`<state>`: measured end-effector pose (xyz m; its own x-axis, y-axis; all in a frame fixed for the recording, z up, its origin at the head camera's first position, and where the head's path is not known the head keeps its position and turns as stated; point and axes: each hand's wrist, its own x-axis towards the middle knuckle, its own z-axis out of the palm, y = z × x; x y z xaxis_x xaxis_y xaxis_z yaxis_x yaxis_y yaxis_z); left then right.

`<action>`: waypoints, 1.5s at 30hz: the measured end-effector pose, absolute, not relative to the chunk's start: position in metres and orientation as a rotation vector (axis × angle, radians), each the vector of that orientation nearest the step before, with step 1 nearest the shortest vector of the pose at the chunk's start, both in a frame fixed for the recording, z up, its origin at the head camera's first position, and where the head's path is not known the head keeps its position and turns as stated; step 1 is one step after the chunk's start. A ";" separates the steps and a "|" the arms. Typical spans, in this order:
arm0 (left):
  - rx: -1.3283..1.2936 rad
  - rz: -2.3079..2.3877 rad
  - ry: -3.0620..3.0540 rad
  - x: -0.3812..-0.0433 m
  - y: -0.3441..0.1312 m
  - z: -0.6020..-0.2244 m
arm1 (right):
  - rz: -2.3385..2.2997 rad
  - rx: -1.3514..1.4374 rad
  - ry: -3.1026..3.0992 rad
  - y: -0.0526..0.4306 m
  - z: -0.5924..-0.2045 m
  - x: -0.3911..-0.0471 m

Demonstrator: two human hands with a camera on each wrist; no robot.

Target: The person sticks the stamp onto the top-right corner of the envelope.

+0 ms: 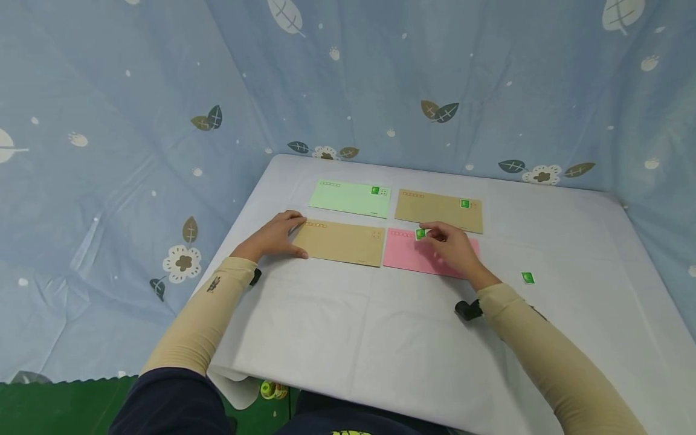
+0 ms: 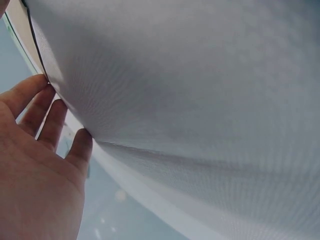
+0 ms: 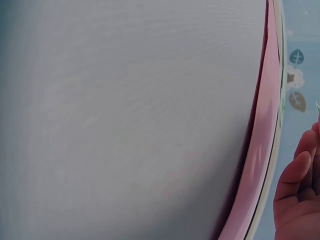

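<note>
My right hand (image 1: 454, 249) pinches a small green stamp (image 1: 420, 234) between thumb and fingertips, above the pink envelope (image 1: 405, 255). Part of that envelope is hidden under the hand. In the right wrist view, the fingers (image 3: 292, 172) are curled at the right edge, and only a sliver of the stamp shows. At the left end of the front tan envelope (image 1: 342, 243), my left hand (image 1: 274, 235) spreads thumb and fingers along its edge. The left wrist view shows those fingers (image 2: 52, 122) extended, tips touching down on the table. This tan envelope bears no stamp.
Behind lie a light green envelope (image 1: 345, 198) and another tan envelope (image 1: 435, 208), each with a green stamp near its upper right corner. One loose green stamp (image 1: 528, 278) lies on the white tablecloth (image 1: 353, 326) at right. A blue patterned curtain (image 1: 380, 78) hangs behind the table.
</note>
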<state>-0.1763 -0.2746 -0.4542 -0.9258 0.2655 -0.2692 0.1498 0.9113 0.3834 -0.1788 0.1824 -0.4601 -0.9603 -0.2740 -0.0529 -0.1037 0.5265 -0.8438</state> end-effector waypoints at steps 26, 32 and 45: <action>0.327 0.523 2.752 -0.179 -0.276 -0.456 | -1.422 -0.343 2.499 0.146 -0.462 -0.190; 0.323 0.519 2.751 -0.177 -0.273 -0.451 | -1.433 -0.350 2.497 0.139 -0.461 -0.191; 0.325 0.489 2.750 -0.179 -0.273 -0.449 | -1.457 -0.394 2.484 0.127 -0.458 -0.191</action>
<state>-0.1790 -0.2726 -0.4490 -0.9202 0.2765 -0.2771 0.1641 0.9152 0.3682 -0.1912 0.1265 -0.4581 -0.9362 -0.3454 -0.0651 -0.1117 0.4680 -0.8767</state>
